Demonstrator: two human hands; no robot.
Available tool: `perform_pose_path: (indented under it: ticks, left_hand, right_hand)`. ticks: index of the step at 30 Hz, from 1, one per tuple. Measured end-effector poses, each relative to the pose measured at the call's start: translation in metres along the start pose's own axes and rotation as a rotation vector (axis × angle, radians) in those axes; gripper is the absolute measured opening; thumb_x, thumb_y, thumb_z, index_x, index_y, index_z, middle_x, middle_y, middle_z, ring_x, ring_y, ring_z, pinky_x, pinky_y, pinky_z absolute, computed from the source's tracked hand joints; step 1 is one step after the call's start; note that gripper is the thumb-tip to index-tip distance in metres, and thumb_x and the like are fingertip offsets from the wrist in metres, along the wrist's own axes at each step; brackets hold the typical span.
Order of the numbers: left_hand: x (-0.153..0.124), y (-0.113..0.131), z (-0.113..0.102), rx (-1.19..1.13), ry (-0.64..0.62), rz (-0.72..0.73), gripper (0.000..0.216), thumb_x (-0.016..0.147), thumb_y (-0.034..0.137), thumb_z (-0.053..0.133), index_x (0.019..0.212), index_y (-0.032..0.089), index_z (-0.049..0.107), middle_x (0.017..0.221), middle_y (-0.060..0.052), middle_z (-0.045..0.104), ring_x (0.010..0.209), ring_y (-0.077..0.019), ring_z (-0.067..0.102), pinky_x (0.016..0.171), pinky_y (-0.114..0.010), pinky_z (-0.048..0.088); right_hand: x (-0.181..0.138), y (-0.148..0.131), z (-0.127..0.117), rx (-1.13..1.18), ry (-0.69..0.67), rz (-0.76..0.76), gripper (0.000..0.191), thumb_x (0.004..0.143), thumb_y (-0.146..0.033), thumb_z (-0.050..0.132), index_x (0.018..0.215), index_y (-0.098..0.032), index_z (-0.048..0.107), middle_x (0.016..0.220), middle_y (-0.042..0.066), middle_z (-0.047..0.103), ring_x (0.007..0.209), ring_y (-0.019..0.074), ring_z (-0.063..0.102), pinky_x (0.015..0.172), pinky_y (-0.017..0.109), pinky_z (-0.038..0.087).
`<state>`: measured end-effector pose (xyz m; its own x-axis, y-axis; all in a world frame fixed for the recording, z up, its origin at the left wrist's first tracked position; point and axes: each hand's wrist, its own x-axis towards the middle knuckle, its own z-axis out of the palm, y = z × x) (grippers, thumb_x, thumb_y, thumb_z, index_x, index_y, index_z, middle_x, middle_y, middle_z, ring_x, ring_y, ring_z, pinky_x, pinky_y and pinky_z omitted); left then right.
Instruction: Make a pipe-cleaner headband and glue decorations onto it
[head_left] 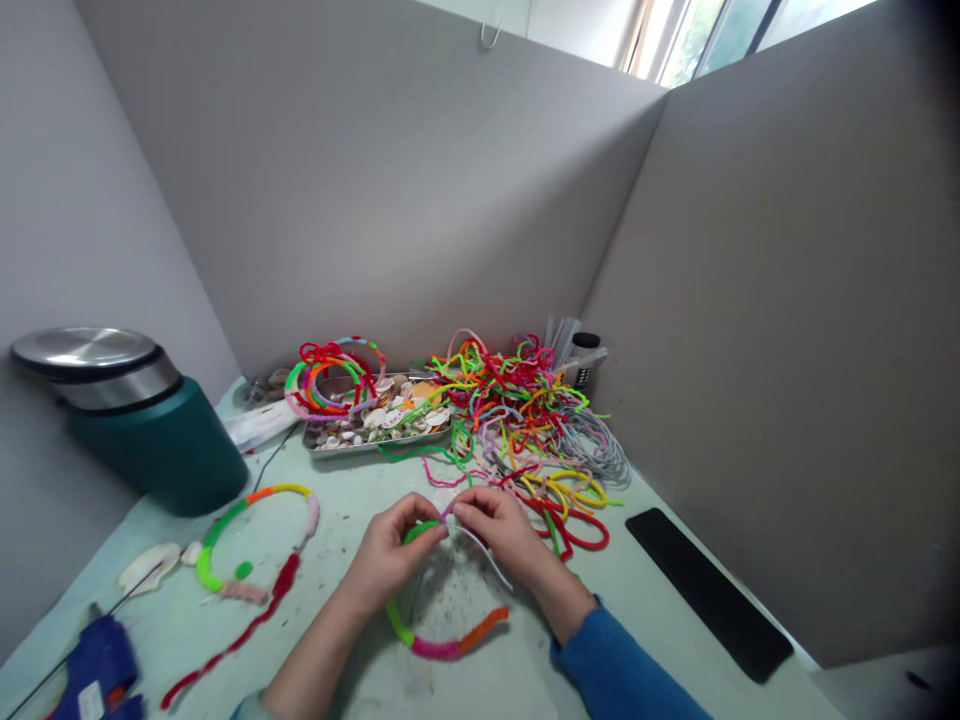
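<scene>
In front of me is a partly wrapped headband (pixel 437 650), a curved band with green, lime, magenta and orange fuzzy sections. Its bare white end (pixel 486 556) sticks out to the right, under my right hand. My left hand (pixel 386 560) pinches the band at the edge of its green section. Between the fingertips of my right hand (pixel 504 530) is a purple pipe cleaner (pixel 448 513), held against the band where the green wrap ends. The fingertips of both hands nearly meet there, and part of the purple strand is hidden by them.
A second wrapped ring (pixel 259 492) with a loose red tail lies left. Behind are a metal tray (pixel 375 447) of shells and buttons, finished rings (pixel 334 385) and tangled pipe cleaners (pixel 510 385). A teal bottle (pixel 161 440), blue glue gun (pixel 101 665) and black strip (pixel 709 595) flank the table.
</scene>
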<state>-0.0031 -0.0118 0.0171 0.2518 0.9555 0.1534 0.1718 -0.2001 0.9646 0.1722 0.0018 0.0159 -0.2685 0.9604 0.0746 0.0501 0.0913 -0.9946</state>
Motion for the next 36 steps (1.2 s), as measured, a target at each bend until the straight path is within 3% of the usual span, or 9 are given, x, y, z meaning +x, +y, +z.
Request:
perform_pose_path:
  ticks: [8, 14, 18, 22, 25, 29, 32, 36]
  left_hand:
    - [-0.004, 0.005, 0.002, 0.036, -0.082, 0.025, 0.013, 0.079, 0.028, 0.059, 0.075, 0.016, 0.057, 0.070, 0.000, 0.058, 0.069, -0.0152, 0.053, 0.064, -0.025, 0.041]
    - [-0.004, 0.005, 0.002, 0.097, -0.039, 0.081, 0.013, 0.081, 0.028, 0.057, 0.077, 0.016, 0.057, 0.072, -0.002, 0.059, 0.070, -0.0156, 0.054, 0.065, -0.026, 0.042]
    - [-0.004, 0.008, 0.001, 0.060, 0.016, 0.187, 0.012, 0.082, 0.027, 0.057, 0.076, 0.016, 0.058, 0.087, -0.005, 0.060, 0.085, -0.0184, 0.057, 0.074, -0.027, 0.043]
    - [-0.004, 0.006, 0.001, -0.073, -0.036, 0.135, 0.012, 0.082, 0.028, 0.057, 0.079, 0.017, 0.059, 0.086, -0.006, 0.064, 0.082, -0.0184, 0.060, 0.074, -0.028, 0.045]
    - [-0.002, 0.000, 0.001, -0.090, 0.021, 0.078, 0.012, 0.079, 0.029, 0.059, 0.077, 0.017, 0.059, 0.078, -0.004, 0.065, 0.077, -0.0174, 0.060, 0.073, -0.028, 0.045]
    - [0.004, -0.005, -0.001, -0.097, 0.217, -0.054, 0.017, 0.071, 0.033, 0.066, 0.074, 0.017, 0.061, 0.071, -0.002, 0.066, 0.071, -0.0176, 0.061, 0.066, -0.026, 0.046]
    - [0.007, -0.007, -0.004, -0.118, 0.304, -0.189, 0.025, 0.065, 0.037, 0.069, 0.079, 0.016, 0.064, 0.072, -0.005, 0.070, 0.069, -0.0196, 0.063, 0.059, -0.025, 0.046]
    - [0.009, -0.010, -0.009, -0.096, 0.364, -0.251, 0.025, 0.064, 0.036, 0.069, 0.077, 0.015, 0.066, 0.071, -0.006, 0.072, 0.072, -0.0212, 0.065, 0.057, -0.025, 0.045]
  right_hand:
    - [0.004, 0.009, 0.004, 0.009, 0.047, 0.013, 0.019, 0.078, -0.033, 0.060, 0.070, -0.015, 0.060, 0.052, -0.005, 0.047, 0.046, 0.0077, 0.039, 0.043, 0.019, 0.028]
    - [0.002, 0.005, 0.006, 0.028, -0.008, 0.084, 0.022, 0.073, -0.034, 0.064, 0.065, -0.015, 0.059, 0.053, -0.005, 0.048, 0.048, 0.0074, 0.039, 0.046, 0.019, 0.030]
    - [0.001, 0.007, 0.007, 0.125, -0.065, 0.194, 0.027, 0.072, -0.040, 0.065, 0.063, -0.015, 0.056, 0.048, -0.007, 0.045, 0.040, 0.0057, 0.035, 0.039, 0.019, 0.023]
    - [0.000, 0.010, 0.007, 0.144, -0.154, 0.283, 0.031, 0.070, -0.042, 0.067, 0.060, -0.015, 0.054, 0.045, -0.007, 0.046, 0.036, 0.0040, 0.034, 0.036, 0.018, 0.020]
    - [0.000, 0.012, 0.006, 0.147, -0.175, 0.321, 0.032, 0.069, -0.044, 0.067, 0.066, -0.014, 0.058, 0.049, -0.005, 0.051, 0.035, 0.0036, 0.037, 0.034, 0.016, 0.023]
    - [0.004, 0.017, 0.005, 0.161, -0.082, 0.279, 0.042, 0.074, -0.055, 0.057, 0.075, -0.013, 0.062, 0.056, -0.001, 0.058, 0.038, 0.0069, 0.047, 0.036, 0.017, 0.033]
    - [0.008, 0.020, 0.003, 0.176, 0.075, 0.187, 0.045, 0.078, -0.057, 0.052, 0.080, -0.013, 0.063, 0.067, 0.003, 0.063, 0.054, 0.0120, 0.057, 0.050, 0.022, 0.044]
    - [0.007, 0.016, -0.005, -0.100, 0.288, -0.100, 0.037, 0.087, -0.047, 0.046, 0.081, -0.016, 0.065, 0.078, 0.007, 0.065, 0.075, 0.0174, 0.059, 0.068, 0.029, 0.046]
